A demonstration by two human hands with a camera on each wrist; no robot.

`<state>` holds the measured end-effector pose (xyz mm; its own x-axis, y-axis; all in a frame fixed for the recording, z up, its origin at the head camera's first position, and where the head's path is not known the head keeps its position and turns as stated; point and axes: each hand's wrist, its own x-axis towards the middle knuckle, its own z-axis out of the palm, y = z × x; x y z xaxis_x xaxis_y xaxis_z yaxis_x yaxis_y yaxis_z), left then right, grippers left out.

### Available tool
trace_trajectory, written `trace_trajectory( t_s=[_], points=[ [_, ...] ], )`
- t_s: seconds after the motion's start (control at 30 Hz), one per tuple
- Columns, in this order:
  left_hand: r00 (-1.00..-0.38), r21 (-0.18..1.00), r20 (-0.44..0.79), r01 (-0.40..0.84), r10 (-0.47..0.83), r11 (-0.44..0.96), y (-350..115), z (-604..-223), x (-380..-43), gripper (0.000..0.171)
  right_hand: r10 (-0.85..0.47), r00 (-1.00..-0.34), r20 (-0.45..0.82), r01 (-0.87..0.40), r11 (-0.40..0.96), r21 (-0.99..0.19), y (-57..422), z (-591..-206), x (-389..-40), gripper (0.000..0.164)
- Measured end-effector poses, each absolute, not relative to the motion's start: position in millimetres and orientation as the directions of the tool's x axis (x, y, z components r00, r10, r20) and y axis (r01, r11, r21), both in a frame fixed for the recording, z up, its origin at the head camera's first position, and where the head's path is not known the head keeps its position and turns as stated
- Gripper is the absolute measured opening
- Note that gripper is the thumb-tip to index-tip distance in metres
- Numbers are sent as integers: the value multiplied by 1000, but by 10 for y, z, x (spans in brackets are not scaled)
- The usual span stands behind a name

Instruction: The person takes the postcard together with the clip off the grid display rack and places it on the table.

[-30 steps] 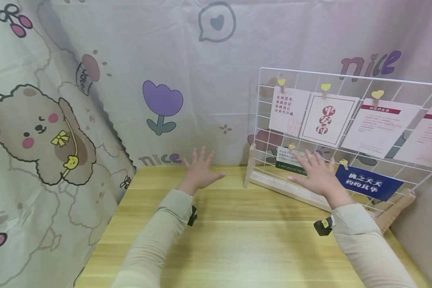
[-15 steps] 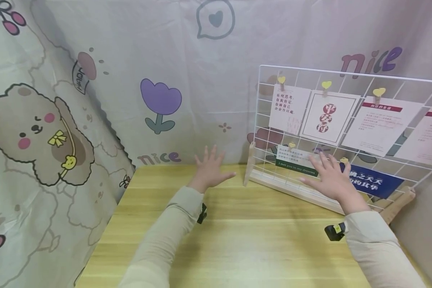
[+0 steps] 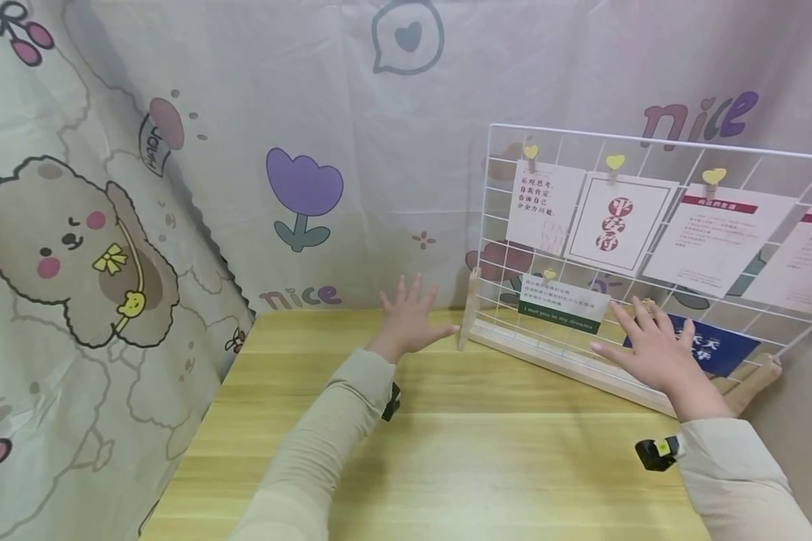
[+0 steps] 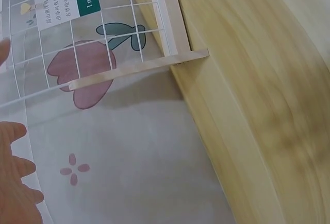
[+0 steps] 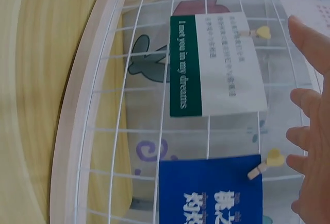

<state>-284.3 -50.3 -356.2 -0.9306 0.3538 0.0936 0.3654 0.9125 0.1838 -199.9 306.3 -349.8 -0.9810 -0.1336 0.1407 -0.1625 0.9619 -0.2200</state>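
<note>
"Both the left hand (image 3: 409,323) and the right hand (image 3: 658,352) have fingers spread, thumbs well apart, nothing held!"

"Where's the left?"

"Just left of the wire rack (image 3: 568,368), thumb pointing its way. The right is up at the rack's lower row, covering part of the blue card (image 3: 727,349)."

"Touching?"

"Can't tell if a fingertip meets the wires."

"So which step is this?"

"Looks to me like hands poised at the rack, no grasp made. Taking hold there would call for finger and thumb coming together, say on the heart clip (image 5: 276,158) above the blue card."

"And further out?"

"The green-banded card (image 3: 560,304) hangs left along the rack's lower row; white cards (image 3: 619,222) fill the row above. The table (image 3: 446,466) spreads out before the rack, and a printed cloth (image 3: 406,188) hangs behind it!"
</note>
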Motion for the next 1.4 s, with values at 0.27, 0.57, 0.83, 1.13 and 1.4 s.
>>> trace_trajectory(
  t_s=[0.27, 0.57, 0.83, 1.13, 1.4],
  points=[
    [-930, 178, 71, 367, 361, 913, -434, -3593, -2862, 86, -91, -986, 139, -119, 971, -205, 3199, -3553, -1919, 82],
    [-925, 172, 83, 381, 372, 909, -350, -3590, -2930, 87, -36, -990, 134, -65, 973, -222, 3405, -3565, -1839, 82],
    [-918, 166, 77, 397, 390, 902, -291, -3607, -2952, 86, -20, -992, 128, -51, 970, -237, 3528, -3634, -1741, 83],
    [-916, 179, 77, 402, 395, 898, -231, -3692, -2957, 87, 27, -992, 123, -3, 972, -234, 3687, -3727, -1646, 83],
    [-902, 216, 93, 432, 422, 876, -149, -3693, -3012, 85, 84, -990, 117, 52, 965, -256, 3794, -3777, -1591, 82]
  ],
)
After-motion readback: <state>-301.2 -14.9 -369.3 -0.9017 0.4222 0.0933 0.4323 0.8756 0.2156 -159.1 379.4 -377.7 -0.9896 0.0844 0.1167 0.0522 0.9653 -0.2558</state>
